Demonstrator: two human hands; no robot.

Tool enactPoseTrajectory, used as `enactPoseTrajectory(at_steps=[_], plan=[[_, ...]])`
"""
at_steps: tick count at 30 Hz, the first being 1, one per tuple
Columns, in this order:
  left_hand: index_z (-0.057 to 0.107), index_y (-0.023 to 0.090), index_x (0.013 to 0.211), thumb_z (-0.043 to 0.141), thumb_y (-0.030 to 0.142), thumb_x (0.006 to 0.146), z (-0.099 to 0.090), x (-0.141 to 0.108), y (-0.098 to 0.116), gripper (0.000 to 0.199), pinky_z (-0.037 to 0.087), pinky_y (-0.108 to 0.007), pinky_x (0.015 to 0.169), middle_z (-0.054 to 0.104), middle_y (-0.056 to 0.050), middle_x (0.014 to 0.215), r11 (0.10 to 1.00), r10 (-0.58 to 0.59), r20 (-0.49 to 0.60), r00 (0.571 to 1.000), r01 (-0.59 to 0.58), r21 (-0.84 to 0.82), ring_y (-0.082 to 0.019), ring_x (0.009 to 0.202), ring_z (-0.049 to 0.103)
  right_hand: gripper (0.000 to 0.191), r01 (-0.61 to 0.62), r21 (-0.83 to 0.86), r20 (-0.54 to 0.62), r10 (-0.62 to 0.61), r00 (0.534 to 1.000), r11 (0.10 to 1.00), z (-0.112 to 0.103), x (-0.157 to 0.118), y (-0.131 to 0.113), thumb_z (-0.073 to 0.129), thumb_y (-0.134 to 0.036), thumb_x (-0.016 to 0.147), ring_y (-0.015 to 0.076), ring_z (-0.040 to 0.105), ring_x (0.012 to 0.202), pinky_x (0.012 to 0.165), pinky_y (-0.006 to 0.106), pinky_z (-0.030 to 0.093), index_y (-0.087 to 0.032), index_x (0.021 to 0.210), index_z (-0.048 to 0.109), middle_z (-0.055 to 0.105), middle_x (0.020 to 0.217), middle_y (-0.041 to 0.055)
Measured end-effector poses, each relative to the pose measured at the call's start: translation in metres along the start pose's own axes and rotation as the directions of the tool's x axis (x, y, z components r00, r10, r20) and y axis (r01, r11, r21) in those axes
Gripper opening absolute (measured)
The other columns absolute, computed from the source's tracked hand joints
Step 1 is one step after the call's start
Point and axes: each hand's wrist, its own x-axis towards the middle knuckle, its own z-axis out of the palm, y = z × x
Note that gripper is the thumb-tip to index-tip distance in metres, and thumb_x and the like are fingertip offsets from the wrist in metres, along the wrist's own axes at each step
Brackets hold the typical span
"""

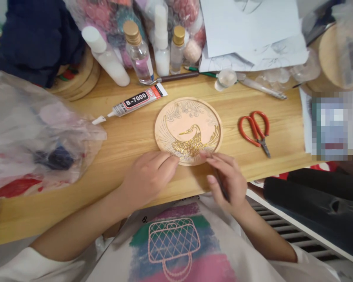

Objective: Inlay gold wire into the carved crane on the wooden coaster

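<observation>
A round, shallow wooden plaque (176, 129) lies on the table before me. Its pale pink face carries a line drawing of a crane (191, 139), with gold wire-like outlines on the bird and grey lines around it. My left hand (151, 172) is closed, its fingertips touching the plaque's lower left rim; anything between them is hidden. In my right hand (231, 176) is a slim dark tool (222, 184), its tip hidden by the fingers at the plaque's lower right edge. Red-handled pliers (256, 133) lie to the right. A B-7000 glue tube (135, 101) lies at the upper left.
Several bottles (139, 58) stand along the back, before bags of coloured material. A dark-handled tool (179, 77), a small white cup (226, 78) and a cutter (263, 87) lie nearby. Papers (253, 31) are at the back right; a plastic bag (44, 133) covers the left.
</observation>
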Motion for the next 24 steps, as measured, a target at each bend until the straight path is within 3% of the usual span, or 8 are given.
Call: enactPoseTrajectory(at_steps=[3, 5, 10, 17, 21, 24], plan=[[0.066, 0.013, 0.089, 0.044, 0.012, 0.1, 0.002, 0.0, 0.001, 0.024, 0.05, -0.03, 0.065, 0.072, -0.004, 0.084, 0.999, -0.02, -0.001, 1.0, 0.02, -0.032, -0.016, 0.072, 0.066, 0.042, -0.18, 0.222, -0.131, 0.212, 0.968, 0.958, 0.0, -0.005, 0.002, 0.055, -0.01, 0.092, 0.0207, 0.069, 0.11, 0.097, 0.039, 0.055, -0.027, 0.131, 0.055, 0.073, 0.118, 0.007], [0.066, 0.013, 0.089, 0.045, 0.012, 0.099, 0.002, 0.0, 0.003, 0.024, 0.051, -0.03, 0.065, 0.072, -0.005, 0.084, 0.999, -0.023, -0.004, 1.0, 0.023, -0.046, -0.016, 0.073, 0.066, 0.04, -0.222, 0.292, -0.134, 0.27, 0.954, 0.93, 0.0, -0.006, 0.002, 0.057, -0.008, 0.091, 0.0191, 0.072, 0.103, 0.093, 0.037, 0.058, -0.027, 0.126, 0.059, 0.075, 0.112, 0.0057], [0.065, 0.013, 0.09, 0.045, 0.011, 0.099, 0.002, -0.001, 0.006, 0.022, 0.052, -0.028, 0.068, 0.072, -0.003, 0.083, 0.997, -0.026, -0.012, 1.0, 0.025, -0.073, -0.015, 0.075, 0.067, 0.037, -0.247, 0.287, -0.069, 0.277, 0.958, 0.925, -0.001, -0.003, -0.001, 0.064, -0.005, 0.086, 0.0173, 0.074, 0.093, 0.083, 0.031, 0.061, -0.025, 0.117, 0.064, 0.076, 0.102, 0.0048], [0.065, 0.014, 0.087, 0.045, 0.012, 0.099, 0.003, -0.001, 0.005, 0.024, 0.052, -0.028, 0.067, 0.073, -0.003, 0.083, 0.995, -0.062, -0.015, 0.998, 0.06, -0.083, -0.014, 0.073, 0.067, 0.042, -0.331, 0.311, -0.068, 0.368, 0.927, 0.891, -0.002, 0.001, -0.007, 0.067, -0.009, 0.087, 0.0172, 0.076, 0.096, 0.09, 0.03, 0.064, -0.024, 0.126, 0.059, 0.079, 0.105, 0.0044], [0.065, 0.014, 0.086, 0.045, 0.013, 0.099, 0.005, -0.001, 0.005, 0.024, 0.052, -0.027, 0.066, 0.073, -0.003, 0.082, 0.994, -0.074, -0.023, 0.997, 0.072, -0.083, -0.014, 0.071, 0.067, 0.037, -0.321, 0.282, -0.137, 0.369, 0.919, 0.904, 0.0, 0.002, -0.004, 0.07, -0.009, 0.084, 0.0169, 0.076, 0.093, 0.085, 0.029, 0.064, -0.025, 0.118, 0.068, 0.078, 0.106, 0.0035], [0.065, 0.014, 0.088, 0.047, 0.013, 0.099, 0.006, 0.0, 0.006, 0.021, 0.052, -0.028, 0.065, 0.073, -0.003, 0.083, 0.993, -0.078, -0.033, 0.996, 0.075, -0.09, -0.014, 0.072, 0.068, 0.036, -0.27, 0.222, -0.16, 0.308, 0.938, 0.937, -0.001, 0.007, -0.003, 0.072, -0.008, 0.082, 0.0184, 0.074, 0.091, 0.081, 0.033, 0.064, -0.026, 0.113, 0.072, 0.078, 0.102, 0.0042]])
